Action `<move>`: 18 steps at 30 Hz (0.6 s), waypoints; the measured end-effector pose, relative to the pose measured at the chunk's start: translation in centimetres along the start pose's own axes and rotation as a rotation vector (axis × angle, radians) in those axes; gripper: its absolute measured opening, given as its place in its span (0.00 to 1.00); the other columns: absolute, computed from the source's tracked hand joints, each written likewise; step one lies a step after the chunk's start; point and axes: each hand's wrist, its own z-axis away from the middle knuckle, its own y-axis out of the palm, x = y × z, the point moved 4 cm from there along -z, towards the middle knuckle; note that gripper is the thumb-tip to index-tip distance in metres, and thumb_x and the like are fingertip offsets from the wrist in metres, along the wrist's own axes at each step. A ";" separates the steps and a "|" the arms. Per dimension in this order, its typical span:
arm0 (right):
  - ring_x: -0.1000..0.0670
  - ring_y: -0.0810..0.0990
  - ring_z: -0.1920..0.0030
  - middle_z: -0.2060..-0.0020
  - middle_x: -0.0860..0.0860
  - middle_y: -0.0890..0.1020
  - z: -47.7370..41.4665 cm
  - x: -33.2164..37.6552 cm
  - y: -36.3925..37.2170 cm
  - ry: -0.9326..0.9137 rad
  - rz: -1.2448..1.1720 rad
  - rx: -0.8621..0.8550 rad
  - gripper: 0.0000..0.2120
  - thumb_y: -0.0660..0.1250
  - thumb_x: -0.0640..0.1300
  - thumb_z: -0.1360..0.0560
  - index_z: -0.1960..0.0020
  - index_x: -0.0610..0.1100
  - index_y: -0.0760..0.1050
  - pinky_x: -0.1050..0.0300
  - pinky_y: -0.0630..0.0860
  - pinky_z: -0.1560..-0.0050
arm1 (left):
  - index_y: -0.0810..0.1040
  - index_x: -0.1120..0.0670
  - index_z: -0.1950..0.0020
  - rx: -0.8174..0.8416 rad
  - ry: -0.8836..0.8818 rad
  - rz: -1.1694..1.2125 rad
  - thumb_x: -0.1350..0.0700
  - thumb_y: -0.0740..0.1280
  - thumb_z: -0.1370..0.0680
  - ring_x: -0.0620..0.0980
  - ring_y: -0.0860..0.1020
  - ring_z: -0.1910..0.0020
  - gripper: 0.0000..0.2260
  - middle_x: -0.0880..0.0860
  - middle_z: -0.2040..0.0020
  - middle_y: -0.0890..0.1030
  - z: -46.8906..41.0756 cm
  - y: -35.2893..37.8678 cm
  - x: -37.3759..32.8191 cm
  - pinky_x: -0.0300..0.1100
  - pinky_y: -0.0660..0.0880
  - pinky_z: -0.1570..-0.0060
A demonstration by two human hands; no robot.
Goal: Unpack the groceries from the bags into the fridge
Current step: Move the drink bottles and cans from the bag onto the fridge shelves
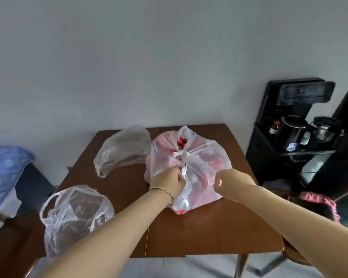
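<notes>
A white plastic bag (205, 157), knotted at the top and full of red packets, sits on the brown wooden table (209, 227). My left hand (169, 183) pinches the bag's plastic just below the knot (181, 154). My right hand (229, 183) pinches the bag's right side, fingers closed on the film. Two clear plastic bags lie slack on the table: one (123, 149) at the back left, one (74, 215) at the front left. The fridge is out of view.
A black water dispenser stand (289, 137) with a dark kettle (293, 133) and a glass pot (325, 129) stands to the right of the table. A chair with a pink cushion (319, 199) is at the right. Blue fabric (4, 167) lies at the left.
</notes>
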 end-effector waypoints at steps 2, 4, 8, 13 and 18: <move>0.50 0.78 0.56 0.49 0.51 0.80 -3.7 1.0 0.5 0.005 -0.004 0.028 0.12 0.57 0.48 0.23 0.45 0.49 0.77 0.58 0.76 0.55 | 0.76 0.54 0.47 0.022 -0.012 0.002 0.52 0.56 0.20 0.54 0.77 0.51 0.11 0.53 0.51 0.81 -3.0 0.5 1.7 0.39 0.66 0.58; 0.49 0.79 0.54 0.50 0.51 0.80 -7.2 1.9 1.2 0.008 -0.020 0.038 0.12 0.57 0.46 0.23 0.46 0.48 0.77 0.59 0.74 0.57 | 0.75 0.54 0.49 0.044 -0.012 -0.001 0.53 0.56 0.20 0.54 0.77 0.55 0.10 0.54 0.55 0.80 -6.1 1.1 3.3 0.39 0.67 0.59; 0.48 0.79 0.55 0.54 0.50 0.80 -13.4 3.6 3.0 0.077 -0.105 -0.011 0.13 0.55 0.46 0.22 0.47 0.46 0.76 0.57 0.75 0.58 | 0.74 0.56 0.52 0.049 0.035 0.017 0.55 0.55 0.21 0.55 0.75 0.61 0.09 0.51 0.63 0.74 -12.5 2.2 6.1 0.40 0.67 0.62; 0.46 0.80 0.49 0.45 0.49 0.79 -19.3 5.2 4.8 0.213 -0.249 -0.076 0.15 0.55 0.50 0.21 0.39 0.46 0.73 0.56 0.74 0.57 | 0.75 0.53 0.50 -0.013 0.187 0.134 0.53 0.59 0.21 0.49 0.76 0.60 0.08 0.49 0.57 0.78 -18.5 3.0 7.6 0.38 0.69 0.65; 0.45 0.77 0.45 0.40 0.46 0.72 -23.8 5.6 6.3 0.328 -0.178 -0.019 0.16 0.53 0.45 0.20 0.37 0.41 0.70 0.56 0.69 0.60 | 0.76 0.54 0.45 -0.128 0.369 0.186 0.56 0.60 0.21 0.47 0.77 0.55 0.09 0.48 0.49 0.77 -21.9 3.7 6.8 0.35 0.71 0.61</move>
